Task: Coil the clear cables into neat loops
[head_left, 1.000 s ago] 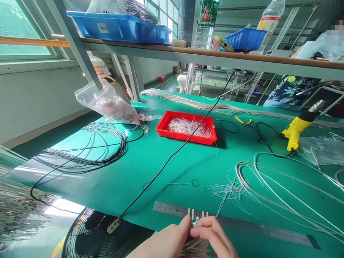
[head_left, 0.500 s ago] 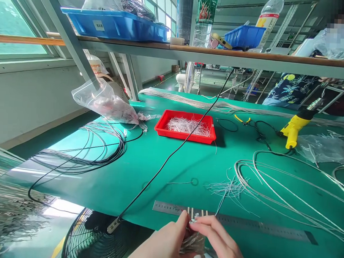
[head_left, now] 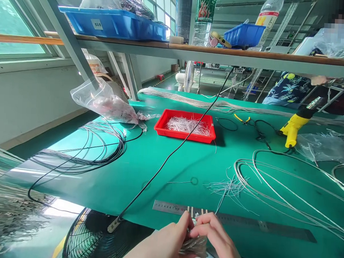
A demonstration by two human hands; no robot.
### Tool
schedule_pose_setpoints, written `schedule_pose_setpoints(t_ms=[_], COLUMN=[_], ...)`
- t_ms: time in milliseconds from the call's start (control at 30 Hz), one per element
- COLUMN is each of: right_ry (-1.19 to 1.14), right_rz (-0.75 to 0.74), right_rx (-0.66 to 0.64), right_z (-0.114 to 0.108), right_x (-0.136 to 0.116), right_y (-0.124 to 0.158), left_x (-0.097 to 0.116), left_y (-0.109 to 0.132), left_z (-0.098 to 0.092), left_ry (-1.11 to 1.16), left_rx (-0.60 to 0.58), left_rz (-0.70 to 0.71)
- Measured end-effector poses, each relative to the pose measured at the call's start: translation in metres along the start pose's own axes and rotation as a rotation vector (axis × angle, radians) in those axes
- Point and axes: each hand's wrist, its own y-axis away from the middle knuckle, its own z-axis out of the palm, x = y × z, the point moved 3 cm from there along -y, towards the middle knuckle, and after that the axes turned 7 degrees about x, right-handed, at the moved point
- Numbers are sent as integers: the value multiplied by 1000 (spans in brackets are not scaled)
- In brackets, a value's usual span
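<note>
At the table's near edge my left hand is closed around a shiny greyish bundle, either clear plastic or thin strands; I cannot tell which. My right hand meets it, its fingertips pinched close to the left thumb and index finger. Whatever tiny piece sits between the fingertips is hidden. Just beyond the fingers lies a steel ruler, with a few short cream strips across it. Past the ruler, a loose pile of short thin white wires spreads on the green table.
A red tray holds short white strands. A black cord crosses above the table. Coiled cables lie left, grey cables right, near a yellow heat gun. A shelf spans above; a fan stands below.
Both hands stay at the same place, with the fingers shifting slightly against each other. In the background the other person's hand has come further into view.
</note>
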Motion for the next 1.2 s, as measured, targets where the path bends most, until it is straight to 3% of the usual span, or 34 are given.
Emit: schedule_pose_setpoints(t_ms=[300,500,733,867,1000,1200], right_ry=[-97,-114,-118,-108,-73,70], right_rz=[-61,-58,-82,-57,-29,-40], right_rx=[160,268,325,387,421,643], right_z=[9,15,13,13,14,19], right_x=[-3,0,-6,-7,-7,-7], right_y=[1,2,-2,-2,0,5], left_x=[0,6,17,16,19,11], left_y=[0,-2,-6,-4,-7,-14], left_z=[-10,-8,-8,-7,-5,4], left_ry=[9,-131,-58,-76,-13,-12], left_rx=[-107,-5,-56,-34,-15,96], left_rz=[240,80,117,-2,-30,-147])
